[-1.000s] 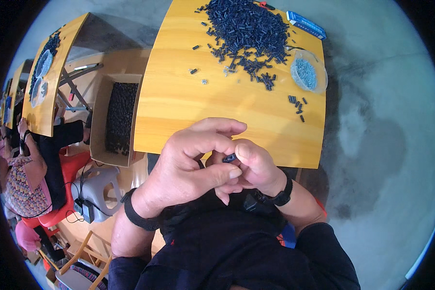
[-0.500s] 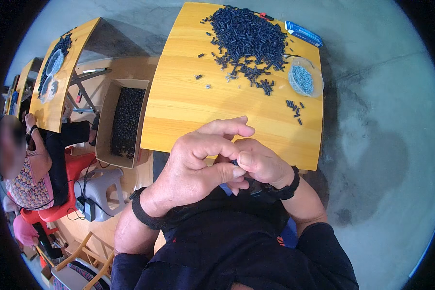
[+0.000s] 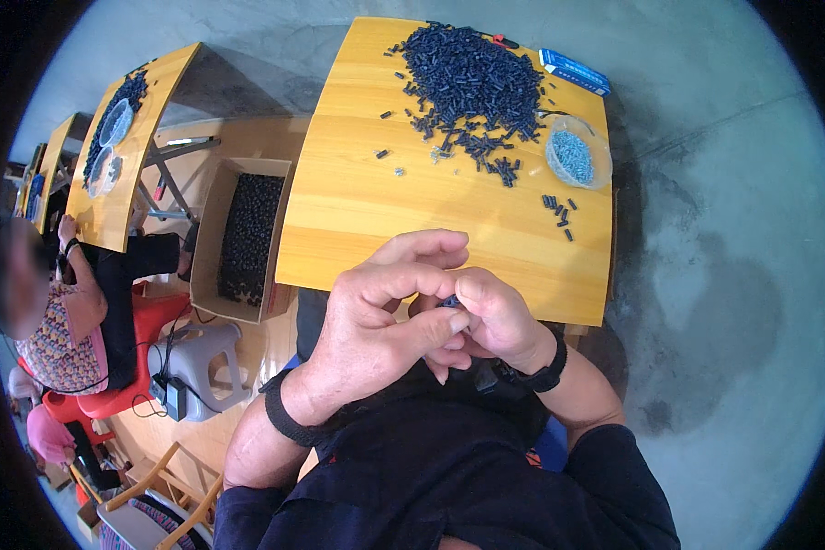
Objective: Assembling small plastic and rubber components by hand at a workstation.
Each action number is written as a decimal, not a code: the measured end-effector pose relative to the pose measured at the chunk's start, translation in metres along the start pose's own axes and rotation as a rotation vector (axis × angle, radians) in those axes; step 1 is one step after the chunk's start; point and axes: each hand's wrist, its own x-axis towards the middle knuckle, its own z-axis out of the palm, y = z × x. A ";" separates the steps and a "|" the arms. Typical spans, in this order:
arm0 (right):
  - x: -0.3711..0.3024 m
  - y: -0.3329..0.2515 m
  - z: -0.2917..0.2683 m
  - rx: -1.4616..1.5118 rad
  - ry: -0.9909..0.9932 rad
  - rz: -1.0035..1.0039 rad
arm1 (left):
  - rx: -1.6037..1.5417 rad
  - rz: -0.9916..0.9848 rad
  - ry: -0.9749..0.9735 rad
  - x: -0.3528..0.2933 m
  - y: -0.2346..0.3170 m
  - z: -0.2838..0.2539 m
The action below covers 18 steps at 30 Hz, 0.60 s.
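Observation:
Just in front of the table's near edge, my two hands meet over a small dark cylindrical piece (image 3: 450,301), most of it hidden by my fingers. My left hand (image 3: 376,307) is closed, pinching the piece between thumb and forefinger. Pressed against it from the other side is my right hand (image 3: 502,319), its thumb and fingers closed at the piece's end. On the yellow wooden table (image 3: 339,215), a large pile of short black plastic sleeves (image 3: 472,78) lies at the far side. A clear bowl of small silvery screws (image 3: 573,156) stands at the right.
Several loose black sleeves (image 3: 557,209) lie near the table's right edge. Behind the bowl is a blue-and-white box (image 3: 573,71), with a red-and-black tool (image 3: 500,40) beside the pile. Left of the table stands a cardboard box (image 3: 213,243) of black parts. A grey stool (image 3: 206,367) and a seated co-worker (image 3: 73,321) are further left.
The whole view has shifted slightly, so the table sits a little lower. Both hands stay together at the piece, with my right thumb tilted more upright and more of the dark piece showing.

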 end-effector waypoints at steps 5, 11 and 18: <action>-0.001 0.004 -0.002 0.025 0.112 0.025 | 0.111 -0.015 0.009 0.004 0.004 0.002; 0.001 0.006 0.003 -0.077 0.166 -0.070 | 0.250 0.004 0.149 0.005 -0.001 0.008; 0.002 0.003 -0.002 0.198 0.134 -0.003 | 0.149 0.072 0.108 0.008 -0.010 0.000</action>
